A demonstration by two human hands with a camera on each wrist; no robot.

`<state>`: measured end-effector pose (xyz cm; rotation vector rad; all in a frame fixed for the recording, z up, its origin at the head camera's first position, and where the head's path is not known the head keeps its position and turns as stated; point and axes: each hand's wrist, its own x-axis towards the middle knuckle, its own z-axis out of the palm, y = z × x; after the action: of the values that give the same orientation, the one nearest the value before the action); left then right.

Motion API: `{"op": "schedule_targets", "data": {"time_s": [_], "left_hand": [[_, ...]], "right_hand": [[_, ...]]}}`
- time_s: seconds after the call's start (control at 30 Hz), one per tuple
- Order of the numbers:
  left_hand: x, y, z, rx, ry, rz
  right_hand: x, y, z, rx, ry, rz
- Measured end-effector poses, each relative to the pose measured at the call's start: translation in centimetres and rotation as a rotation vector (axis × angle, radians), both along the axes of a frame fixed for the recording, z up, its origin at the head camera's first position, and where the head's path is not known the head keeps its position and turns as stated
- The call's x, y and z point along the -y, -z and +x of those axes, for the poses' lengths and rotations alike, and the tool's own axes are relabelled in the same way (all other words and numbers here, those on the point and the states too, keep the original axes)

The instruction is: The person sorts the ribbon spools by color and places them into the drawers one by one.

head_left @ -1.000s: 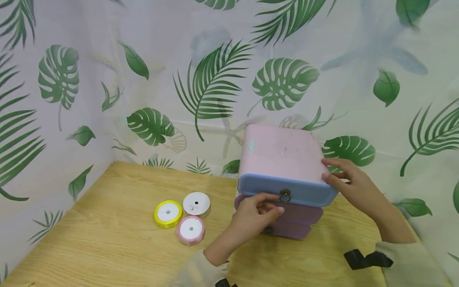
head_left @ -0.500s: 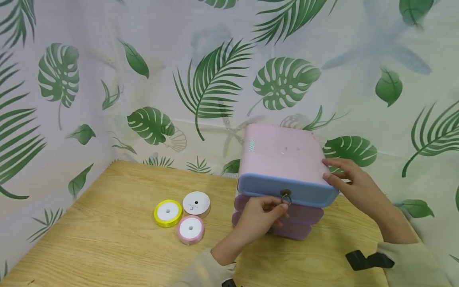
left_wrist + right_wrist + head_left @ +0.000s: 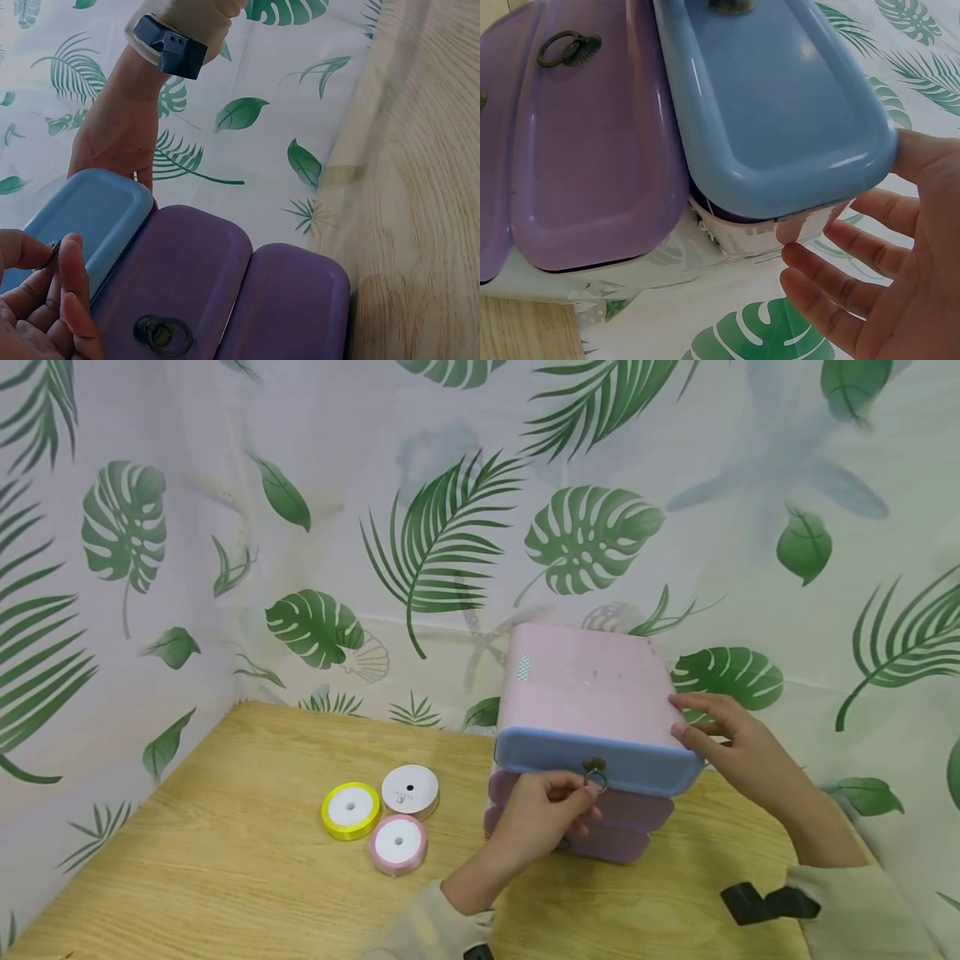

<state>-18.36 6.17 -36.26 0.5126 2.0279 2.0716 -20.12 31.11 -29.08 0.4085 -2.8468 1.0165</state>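
A small drawer cabinet with a pink top (image 3: pixel 585 685) stands on the table at right of centre. Its top drawer front (image 3: pixel 540 750) is blue; the purple drawers (image 3: pixel 630 808) lie below. My left hand (image 3: pixel 532 822) pinches the metal ring pull (image 3: pixel 595 765) of the blue drawer between thumb and index finger. In the left wrist view, the ring (image 3: pixel 55 247) shows edge-on between those fingertips. My right hand (image 3: pixel 742 756) touches the cabinet's upper right edge with extended fingers. In the right wrist view, the right hand (image 3: pixel 885 277) is spread beside the blue drawer's end.
Three ribbon spools lie together left of the cabinet: yellow (image 3: pixel 351 807), white (image 3: pixel 410 789) and pink (image 3: pixel 398 842). Behind the wooden table (image 3: pixel 225 860) hangs a leaf-patterned cloth (image 3: pixel 450 543). Another ring pull (image 3: pixel 159 334) hangs on a purple drawer.
My left thumb has closed against the index finger, taking hold of the ring, which has swung outward. The right hand and spools stay put.
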Motion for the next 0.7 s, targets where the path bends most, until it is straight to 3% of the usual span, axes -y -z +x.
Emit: {"op": "schedule_targets", "data": {"time_s": [0.2, 0.43, 0.7], "left_hand": [[0.0, 0.0, 0.4, 0.052, 0.059, 0.036], [0.2, -0.3, 1.4, 0.105, 0.076, 0.065], [0.5, -0.3, 2.4, 0.072, 0.08, 0.073]], "right_hand": [[0.1, 0.3, 0.1, 0.01, 0.012, 0.001], [0.2, 0.1, 0.1, -0.004, 0.013, 0.006], [0.2, 0.0, 0.0, -0.005, 0.009, 0.003]]}}
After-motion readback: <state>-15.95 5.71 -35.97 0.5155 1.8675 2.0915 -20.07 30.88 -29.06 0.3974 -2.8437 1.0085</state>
